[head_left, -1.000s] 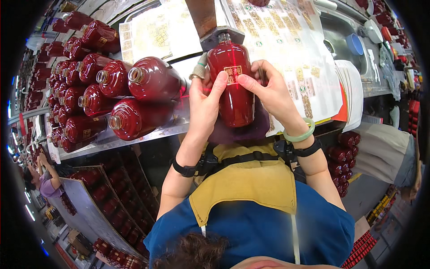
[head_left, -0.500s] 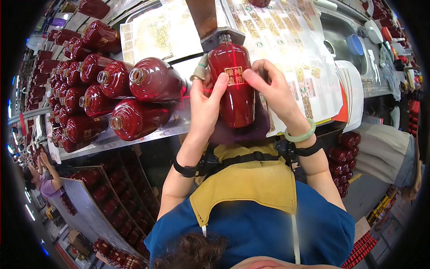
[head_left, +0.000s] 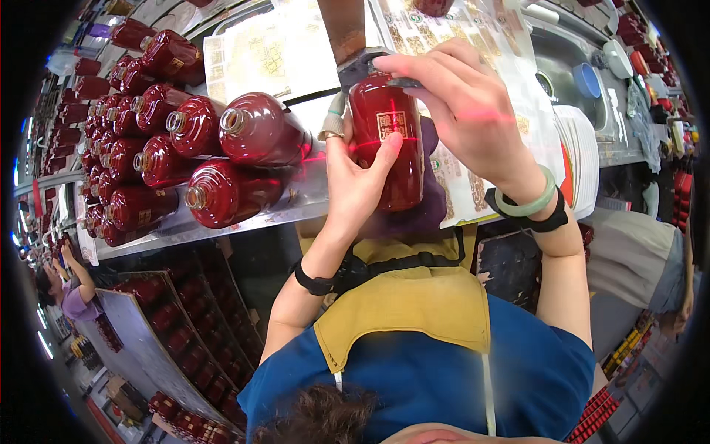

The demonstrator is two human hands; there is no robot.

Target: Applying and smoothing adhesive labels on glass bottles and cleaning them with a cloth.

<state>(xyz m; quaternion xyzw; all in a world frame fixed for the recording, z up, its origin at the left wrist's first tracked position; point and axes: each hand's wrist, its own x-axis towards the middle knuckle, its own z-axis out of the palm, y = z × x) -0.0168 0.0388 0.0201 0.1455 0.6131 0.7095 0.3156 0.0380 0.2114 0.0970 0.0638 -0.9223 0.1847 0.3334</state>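
Left hand (head_left: 355, 177) stays clamped on the red bottle (head_left: 388, 148); right hand (head_left: 466, 111) has shifted to its top, fingers pressing.

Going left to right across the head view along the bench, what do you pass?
Stack of dark red bottles lying on their sides → left hand → upright red bottle with a small label → right hand → white stack of sheets → blue round lid.
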